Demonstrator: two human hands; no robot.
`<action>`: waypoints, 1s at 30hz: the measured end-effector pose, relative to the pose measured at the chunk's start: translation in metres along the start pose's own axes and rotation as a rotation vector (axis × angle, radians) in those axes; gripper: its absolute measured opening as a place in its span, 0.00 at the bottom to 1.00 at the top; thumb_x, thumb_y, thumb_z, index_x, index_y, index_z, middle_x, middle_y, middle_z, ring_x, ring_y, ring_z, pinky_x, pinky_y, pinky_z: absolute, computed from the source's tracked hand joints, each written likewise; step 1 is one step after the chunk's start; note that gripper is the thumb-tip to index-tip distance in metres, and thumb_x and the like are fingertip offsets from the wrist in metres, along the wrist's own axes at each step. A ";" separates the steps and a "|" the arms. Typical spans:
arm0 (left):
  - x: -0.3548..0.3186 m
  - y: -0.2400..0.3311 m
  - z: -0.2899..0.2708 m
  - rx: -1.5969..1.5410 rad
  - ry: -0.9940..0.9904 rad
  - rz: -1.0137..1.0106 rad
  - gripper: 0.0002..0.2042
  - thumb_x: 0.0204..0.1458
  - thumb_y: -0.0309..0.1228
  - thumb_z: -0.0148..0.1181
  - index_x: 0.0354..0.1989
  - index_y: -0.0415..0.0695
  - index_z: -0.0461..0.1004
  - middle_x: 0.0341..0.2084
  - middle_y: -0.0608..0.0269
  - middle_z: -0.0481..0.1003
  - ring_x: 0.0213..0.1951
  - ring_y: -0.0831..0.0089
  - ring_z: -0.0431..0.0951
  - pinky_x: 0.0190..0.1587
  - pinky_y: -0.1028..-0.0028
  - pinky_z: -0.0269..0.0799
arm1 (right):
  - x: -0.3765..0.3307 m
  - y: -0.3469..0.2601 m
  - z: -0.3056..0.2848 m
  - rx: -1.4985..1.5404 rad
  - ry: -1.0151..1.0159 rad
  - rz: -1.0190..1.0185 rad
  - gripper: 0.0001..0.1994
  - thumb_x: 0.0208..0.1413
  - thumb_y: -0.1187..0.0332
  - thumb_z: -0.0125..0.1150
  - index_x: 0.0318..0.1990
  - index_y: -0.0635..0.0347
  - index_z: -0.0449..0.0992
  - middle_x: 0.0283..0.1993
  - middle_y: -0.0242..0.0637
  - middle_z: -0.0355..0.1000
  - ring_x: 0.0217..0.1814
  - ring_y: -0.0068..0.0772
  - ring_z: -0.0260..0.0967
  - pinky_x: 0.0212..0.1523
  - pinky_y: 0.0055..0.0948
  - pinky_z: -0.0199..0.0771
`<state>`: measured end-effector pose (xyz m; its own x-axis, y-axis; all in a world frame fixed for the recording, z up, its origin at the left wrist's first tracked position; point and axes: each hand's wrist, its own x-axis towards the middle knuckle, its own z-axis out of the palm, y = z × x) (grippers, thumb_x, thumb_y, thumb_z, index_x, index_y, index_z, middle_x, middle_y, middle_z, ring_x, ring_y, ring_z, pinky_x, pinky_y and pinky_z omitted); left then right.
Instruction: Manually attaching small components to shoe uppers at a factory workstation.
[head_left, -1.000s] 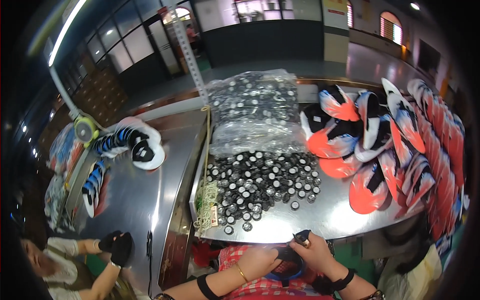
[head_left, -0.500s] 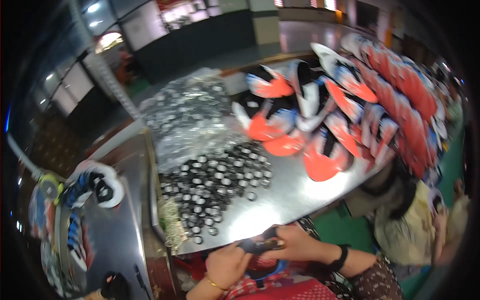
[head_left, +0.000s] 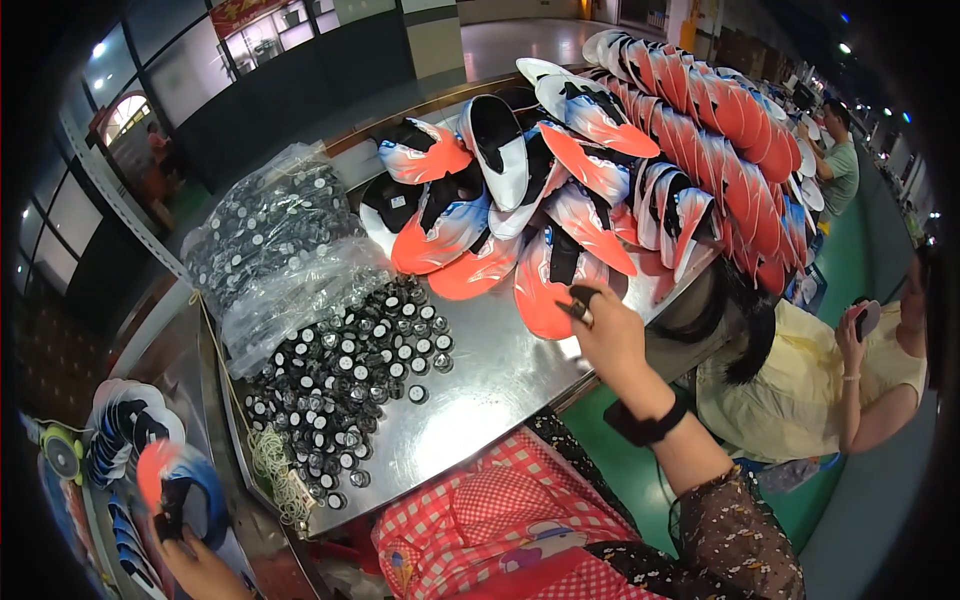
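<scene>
My left hand point(head_left: 200, 570) is closed on a shoe upper point(head_left: 190, 480) in orange, white and blue, over the left-hand table, beside a row of similar uppers. Its fingers grip the black inner part. Out over the middle table, my right hand point(head_left: 610, 335) is closed around a small black pointed tool point(head_left: 578, 303) that looks like thread snips. Its tip points left, just in front of an orange-toed shoe upper point(head_left: 543, 305) at the near side of the pile. A dark band circles the right wrist.
Many small black round pieces point(head_left: 345, 375) with white faces lie loose beside a clear plastic bag point(head_left: 285, 240) of the same. Stacked shoe uppers point(head_left: 710, 115) stretch along the back right. Pale cords point(head_left: 272, 465) hang at the table corner. Right, a seated person point(head_left: 880, 375) holds something.
My hands were together at the table's near edge and have come apart. The left is now far left with a shoe upper; the right has moved up toward the pile. The view has swung right.
</scene>
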<state>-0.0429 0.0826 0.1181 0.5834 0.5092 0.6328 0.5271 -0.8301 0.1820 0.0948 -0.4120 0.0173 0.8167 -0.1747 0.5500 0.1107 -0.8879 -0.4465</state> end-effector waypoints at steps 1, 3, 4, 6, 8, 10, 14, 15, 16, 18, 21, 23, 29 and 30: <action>0.009 -0.026 0.018 0.181 0.042 0.166 0.17 0.54 0.24 0.50 0.52 0.32 0.65 0.55 0.51 0.65 0.54 0.64 0.67 0.54 0.67 0.62 | 0.006 0.020 0.003 -0.004 0.008 0.010 0.06 0.45 0.71 0.59 0.30 0.62 0.72 0.50 0.39 0.70 0.33 0.43 0.73 0.31 0.36 0.73; -0.001 0.003 0.020 -0.136 -0.001 0.234 0.18 0.53 0.22 0.49 0.54 0.33 0.64 0.57 0.52 0.63 0.56 0.64 0.65 0.55 0.67 0.61 | 0.021 0.041 0.019 -0.244 -0.016 -0.153 0.09 0.41 0.74 0.58 0.33 0.62 0.72 0.52 0.42 0.67 0.33 0.44 0.73 0.30 0.37 0.74; -0.010 0.027 0.018 -0.451 -0.047 0.303 0.19 0.52 0.20 0.48 0.55 0.35 0.64 0.58 0.53 0.62 0.58 0.65 0.64 0.57 0.67 0.59 | 0.025 0.047 0.023 -0.244 -0.014 -0.154 0.09 0.41 0.74 0.58 0.33 0.62 0.72 0.52 0.42 0.67 0.33 0.44 0.73 0.30 0.37 0.74; -0.043 0.082 0.024 -0.995 -0.294 0.124 0.22 0.50 0.17 0.46 0.56 0.37 0.63 0.57 0.56 0.63 0.56 0.65 0.65 0.57 0.68 0.59 | 0.038 0.057 0.032 -0.435 -0.158 -0.239 0.06 0.41 0.75 0.55 0.30 0.63 0.69 0.50 0.47 0.66 0.30 0.43 0.73 0.29 0.35 0.74; -0.059 0.101 0.028 -0.966 -0.451 0.179 0.23 0.48 0.16 0.47 0.56 0.39 0.64 0.54 0.57 0.66 0.54 0.69 0.67 0.53 0.71 0.63 | 0.047 0.058 0.035 -0.526 -0.207 -0.348 0.06 0.40 0.75 0.56 0.29 0.62 0.69 0.44 0.47 0.66 0.29 0.40 0.72 0.28 0.33 0.73; -0.068 0.128 0.023 -0.914 -0.580 0.196 0.23 0.47 0.17 0.49 0.56 0.40 0.65 0.51 0.58 0.68 0.50 0.71 0.70 0.47 0.73 0.67 | 0.055 0.065 0.030 -0.634 -0.262 -0.430 0.06 0.39 0.74 0.57 0.28 0.61 0.69 0.39 0.46 0.65 0.28 0.37 0.72 0.27 0.32 0.73; -0.085 0.145 0.031 -1.073 -0.734 0.218 0.20 0.49 0.18 0.49 0.54 0.39 0.67 0.48 0.59 0.71 0.45 0.74 0.73 0.42 0.76 0.69 | 0.076 0.065 0.023 -0.663 -0.345 -0.537 0.07 0.39 0.73 0.58 0.29 0.60 0.69 0.37 0.42 0.65 0.28 0.35 0.72 0.28 0.30 0.73; -0.089 0.145 0.034 -1.083 -0.781 0.215 0.19 0.50 0.19 0.50 0.53 0.38 0.67 0.46 0.58 0.72 0.44 0.73 0.74 0.42 0.76 0.70 | 0.077 0.065 0.019 -0.641 -0.328 -0.528 0.07 0.39 0.73 0.58 0.29 0.59 0.70 0.36 0.42 0.66 0.29 0.35 0.72 0.28 0.31 0.72; -0.092 0.149 0.036 -1.091 -0.783 0.222 0.19 0.50 0.19 0.50 0.53 0.38 0.67 0.46 0.58 0.72 0.44 0.73 0.74 0.42 0.76 0.70 | 0.079 0.066 0.015 -0.619 -0.311 -0.518 0.07 0.38 0.73 0.58 0.29 0.59 0.70 0.36 0.41 0.66 0.29 0.35 0.72 0.28 0.32 0.72; -0.099 0.157 0.037 -1.177 -0.870 0.214 0.18 0.49 0.18 0.51 0.51 0.38 0.70 0.43 0.56 0.74 0.41 0.72 0.76 0.41 0.76 0.70 | 0.084 0.080 0.019 -0.688 -0.296 -0.547 0.07 0.39 0.72 0.58 0.29 0.58 0.70 0.35 0.41 0.66 0.29 0.35 0.72 0.29 0.34 0.71; -0.106 0.171 0.033 -1.202 -0.949 0.222 0.17 0.48 0.19 0.53 0.49 0.38 0.71 0.40 0.58 0.76 0.39 0.73 0.77 0.39 0.76 0.70 | 0.083 0.091 0.012 -0.703 -0.327 -0.556 0.07 0.39 0.70 0.59 0.29 0.58 0.72 0.34 0.42 0.67 0.30 0.37 0.73 0.30 0.36 0.71; -0.107 0.171 0.039 -1.218 -1.124 0.205 0.20 0.47 0.20 0.56 0.51 0.37 0.68 0.43 0.58 0.75 0.42 0.72 0.76 0.43 0.75 0.70 | 0.080 0.071 -0.003 -0.650 -0.372 -0.539 0.08 0.39 0.68 0.60 0.28 0.58 0.72 0.33 0.42 0.68 0.31 0.38 0.73 0.30 0.37 0.71; -0.112 0.196 0.026 -1.543 -1.175 0.072 0.27 0.45 0.22 0.61 0.56 0.35 0.62 0.47 0.56 0.71 0.46 0.68 0.73 0.49 0.72 0.68 | 0.007 -0.092 -0.058 0.390 -0.869 0.155 0.17 0.45 0.55 0.67 0.32 0.61 0.75 0.22 0.45 0.70 0.24 0.36 0.70 0.27 0.31 0.68; -0.110 0.198 0.022 -1.568 -1.351 0.025 0.25 0.45 0.23 0.61 0.54 0.36 0.63 0.45 0.57 0.72 0.45 0.69 0.73 0.48 0.72 0.69 | -0.017 -0.089 -0.049 0.343 -0.907 -0.067 0.17 0.44 0.55 0.67 0.33 0.61 0.75 0.22 0.47 0.69 0.24 0.39 0.70 0.27 0.31 0.68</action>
<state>0.0106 -0.1327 0.0678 0.9525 -0.3003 -0.0517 0.0814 0.0873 0.9928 0.0428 -0.3510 0.0823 0.9131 0.3934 -0.1067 0.2148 -0.6870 -0.6942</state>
